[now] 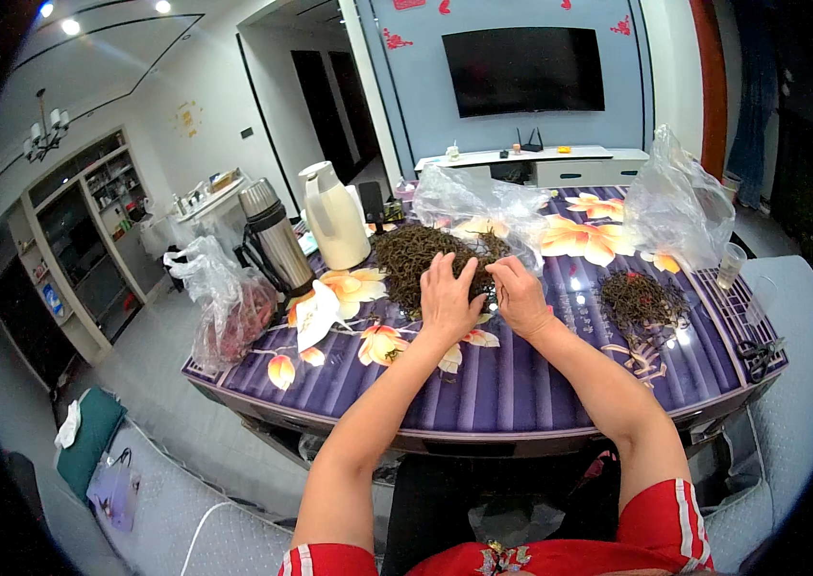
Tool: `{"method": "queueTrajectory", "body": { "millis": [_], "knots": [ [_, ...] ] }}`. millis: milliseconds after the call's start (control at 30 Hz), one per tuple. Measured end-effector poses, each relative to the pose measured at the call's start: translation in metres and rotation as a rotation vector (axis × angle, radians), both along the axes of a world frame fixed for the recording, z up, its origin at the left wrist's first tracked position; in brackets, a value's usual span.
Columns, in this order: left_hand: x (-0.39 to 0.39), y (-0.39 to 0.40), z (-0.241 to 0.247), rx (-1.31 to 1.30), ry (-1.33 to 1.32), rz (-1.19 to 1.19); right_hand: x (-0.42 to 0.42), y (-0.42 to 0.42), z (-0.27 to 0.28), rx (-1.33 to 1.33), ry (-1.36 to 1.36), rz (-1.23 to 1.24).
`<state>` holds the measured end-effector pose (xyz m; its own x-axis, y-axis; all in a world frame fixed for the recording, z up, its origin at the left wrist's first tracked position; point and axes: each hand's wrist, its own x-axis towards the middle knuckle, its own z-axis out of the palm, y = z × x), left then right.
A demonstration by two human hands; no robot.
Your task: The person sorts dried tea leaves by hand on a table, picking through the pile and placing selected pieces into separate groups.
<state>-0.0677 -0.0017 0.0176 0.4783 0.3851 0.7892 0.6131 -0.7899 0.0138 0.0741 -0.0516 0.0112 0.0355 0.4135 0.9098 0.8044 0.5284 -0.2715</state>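
A large heap of dark, thin, dried plant strands lies on the table with the purple floral top. My left hand rests against the front right of this heap, fingers spread. Close beside it, my right hand is at the heap's right edge, thumb and forefinger drawn together. Whether a strand is pinched there is too small to tell. A smaller pile of similar dark strands sits apart on the right side of the table.
Left of the heap stand a cream jug, a steel vacuum flask, a filled plastic bag and white paper. Clear plastic bags lie behind. Another plastic bag, a plastic cup and scissors are rightward.
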Motion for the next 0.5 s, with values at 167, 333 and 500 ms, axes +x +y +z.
{"method": "queueTrajectory", "body": {
  "millis": [167, 333, 500],
  "knots": [
    [0.012, 0.016, -0.003, 0.003, -0.012, 0.091, 0.011, 0.022, -0.021, -0.009, 0.409, 0.09],
    [0.008, 0.017, -0.012, 0.072, -0.116, 0.012, 0.011, 0.035, -0.026, -0.22, 0.891, 0.275],
    [0.004, 0.021, -0.013, 0.106, -0.122, -0.092, 0.017, 0.035, -0.032, -0.236, 0.708, 0.308]
  ]
}}
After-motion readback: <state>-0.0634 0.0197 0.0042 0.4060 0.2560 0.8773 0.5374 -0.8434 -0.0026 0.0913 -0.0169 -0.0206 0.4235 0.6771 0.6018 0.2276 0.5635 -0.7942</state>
